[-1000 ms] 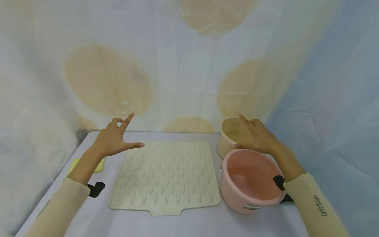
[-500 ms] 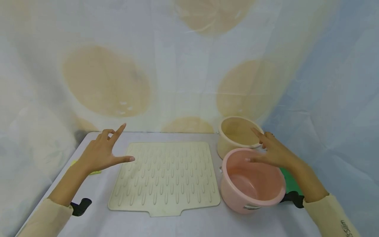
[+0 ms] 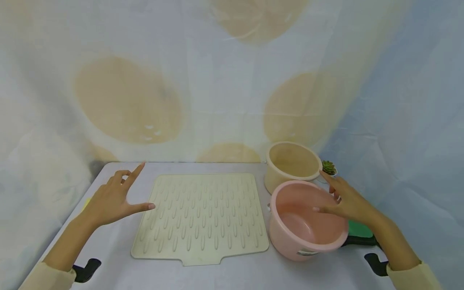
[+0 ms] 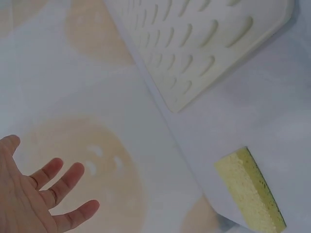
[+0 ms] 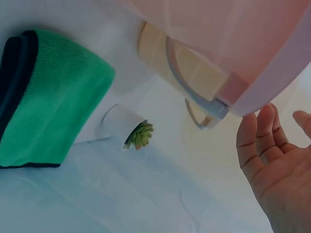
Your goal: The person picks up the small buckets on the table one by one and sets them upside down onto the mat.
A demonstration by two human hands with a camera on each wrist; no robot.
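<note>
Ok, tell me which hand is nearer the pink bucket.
Right. The right hand hovers open over the pink bucket's far-right rim; the left hand is open across the mat, off its left edge.

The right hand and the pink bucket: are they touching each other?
Apart. The right wrist view shows a clear gap between the open right hand and the rim of the pink bucket.

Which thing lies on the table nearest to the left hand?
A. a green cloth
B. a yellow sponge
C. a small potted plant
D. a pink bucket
B: the left wrist view shows the yellow sponge on the table beside the open left hand.
</note>
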